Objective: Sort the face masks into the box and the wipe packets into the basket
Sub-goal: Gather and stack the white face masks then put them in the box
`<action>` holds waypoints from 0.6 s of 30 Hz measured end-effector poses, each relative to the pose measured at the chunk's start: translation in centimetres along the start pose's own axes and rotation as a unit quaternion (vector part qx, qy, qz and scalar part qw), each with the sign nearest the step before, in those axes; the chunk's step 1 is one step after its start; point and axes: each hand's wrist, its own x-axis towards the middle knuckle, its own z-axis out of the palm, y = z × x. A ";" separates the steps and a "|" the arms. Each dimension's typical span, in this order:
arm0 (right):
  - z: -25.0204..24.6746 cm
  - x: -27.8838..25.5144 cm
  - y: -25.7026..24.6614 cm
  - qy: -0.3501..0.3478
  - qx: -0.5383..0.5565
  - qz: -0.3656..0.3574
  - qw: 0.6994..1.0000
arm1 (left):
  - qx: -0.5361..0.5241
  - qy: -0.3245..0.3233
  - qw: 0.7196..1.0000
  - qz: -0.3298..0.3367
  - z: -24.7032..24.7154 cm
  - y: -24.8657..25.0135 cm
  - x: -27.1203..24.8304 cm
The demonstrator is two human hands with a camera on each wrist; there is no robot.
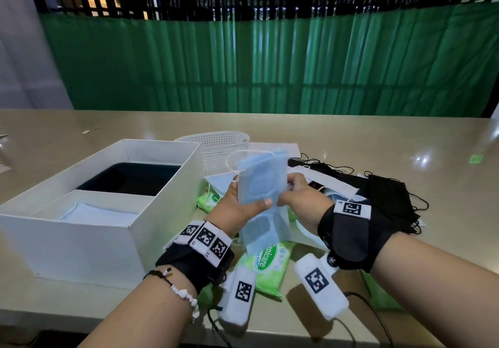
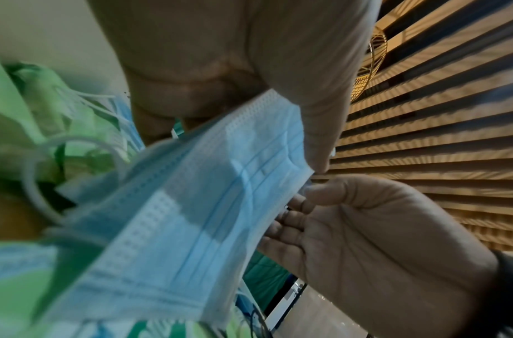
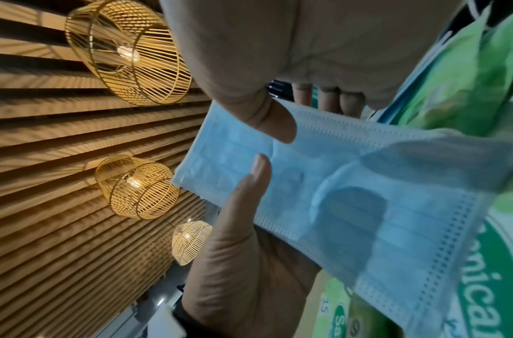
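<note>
two hands meet on the blue masks (image 1: 260, 185) you've lifted above the pile: your left hand (image 1: 237, 210) cups the stack with its thumb pressed across the front, your right hand (image 1: 299, 196) pinches its edge. left of your left hand, the white box (image 1: 167, 199) already holds some pale masks, so sorting looks barely begun. beyond your hands the basket (image 1: 216, 147) shows nothing inside, as far as can be seen. green wipe packets (image 1: 267, 264) lie under your wrists, black masks (image 1: 388, 196) right of your right hand. everything sits on a glossy beige table (image 1: 378, 137) before a green curtain (image 1: 270, 64); caged lamps (image 3: 128, 52) hang overhead.
</note>
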 end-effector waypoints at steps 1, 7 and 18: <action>0.0 -0.1 0.2 -0.002 -0.005 0.008 1.000 | -0.003 -0.009 1.000 -0.008 0.0 -0.1 -0.2; -0.1 0.1 0.1 -0.020 -0.049 0.000 0.999 | -0.009 -0.009 0.999 -0.038 -0.2 0.4 -0.5; -1.0 -0.3 -1.3 -0.011 -0.073 -0.081 0.994 | 0.038 0.024 0.996 -0.076 -0.1 0.5 -0.8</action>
